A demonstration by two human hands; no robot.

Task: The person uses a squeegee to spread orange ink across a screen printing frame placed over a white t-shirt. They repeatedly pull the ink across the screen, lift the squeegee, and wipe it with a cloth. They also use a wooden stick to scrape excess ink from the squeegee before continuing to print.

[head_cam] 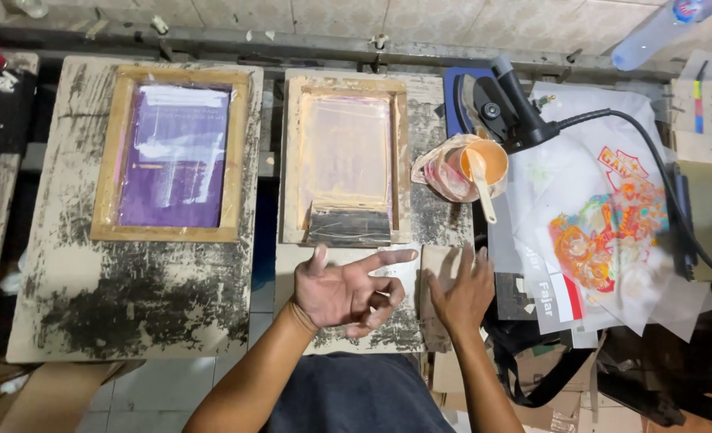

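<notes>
A small brown card (438, 273), flat near the front edge of the middle desk (444, 220), lies under the person's right hand. Going from the left: a worn, paint-scraped desk (131, 297) carries a wooden printing frame (171, 154) whose mesh is coated purple with pale patches. A gap of tiled floor (163, 385) shows below it. Next, on the middle desk, sits a second wooden frame (346, 167) with a pale orange-stained screen, and a dark squeegee (348, 226) rests across its lower end. Below that frame the left hand (348, 293) hovers palm up, open and holding nothing, the index finger stretched toward the right and the other fingers loosely curled. Just beside it the right hand (460, 293) lies palm down with fingers spread, pressing flat on the brown card and gripping nothing. Above the right hand, at the desk's right edge, stands a cup of orange ink (472, 164) wrapped in stained plastic, with a white spoon (481, 188) leaning out of it. Farther right, a black heat tool (512, 108) with a black cable (661, 152) rests over a stack of clear film sheets (612, 232) printed with a colourful figure design. A clear plastic bottle (653, 32) lies at the top right corner, near a small pale box (701, 112).
</notes>
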